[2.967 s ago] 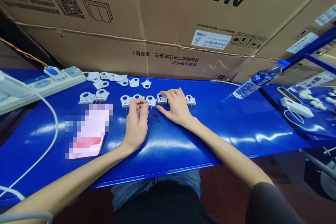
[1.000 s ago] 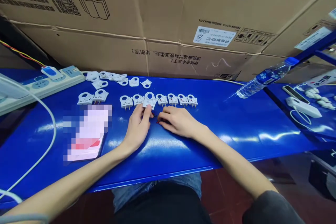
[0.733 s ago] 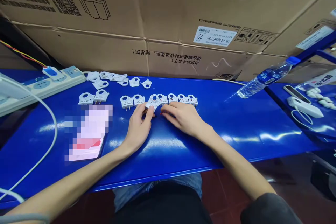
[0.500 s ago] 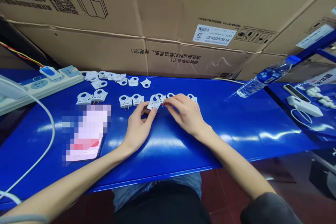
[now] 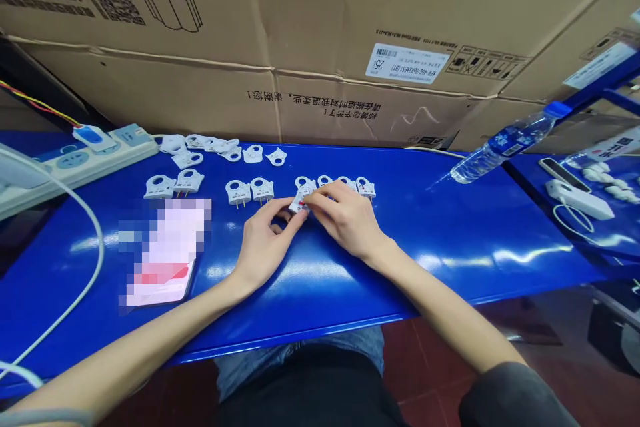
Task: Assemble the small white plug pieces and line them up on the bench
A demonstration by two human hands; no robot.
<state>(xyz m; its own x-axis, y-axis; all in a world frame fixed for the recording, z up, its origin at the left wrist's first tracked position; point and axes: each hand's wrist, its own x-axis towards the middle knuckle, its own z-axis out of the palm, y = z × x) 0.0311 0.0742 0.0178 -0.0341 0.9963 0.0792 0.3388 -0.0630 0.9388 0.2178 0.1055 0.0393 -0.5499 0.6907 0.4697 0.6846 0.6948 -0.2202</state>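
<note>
My left hand (image 5: 264, 240) pinches a small white plug part (image 5: 299, 202) between thumb and fingertips, just above the blue table (image 5: 450, 233). My right hand (image 5: 346, 219) meets it from the right, fingers closed on a tiny red piece pressed against the same part. A row of similar white plug parts (image 5: 250, 191) with metal prongs lies just beyond my hands, more of them (image 5: 350, 184) behind my right fingers.
Loose white plug covers (image 5: 210, 147) lie at the back left by a power strip (image 5: 90, 153) and white cable (image 5: 95, 247). A blurred card (image 5: 165, 250) lies left. A large cardboard box (image 5: 320, 40) walls the back. A water bottle (image 5: 505, 143) lies right.
My left hand picked one plug part out of the row and lifted it toward me. My right hand picked up a small red piece from the table and brought it to that part.
</note>
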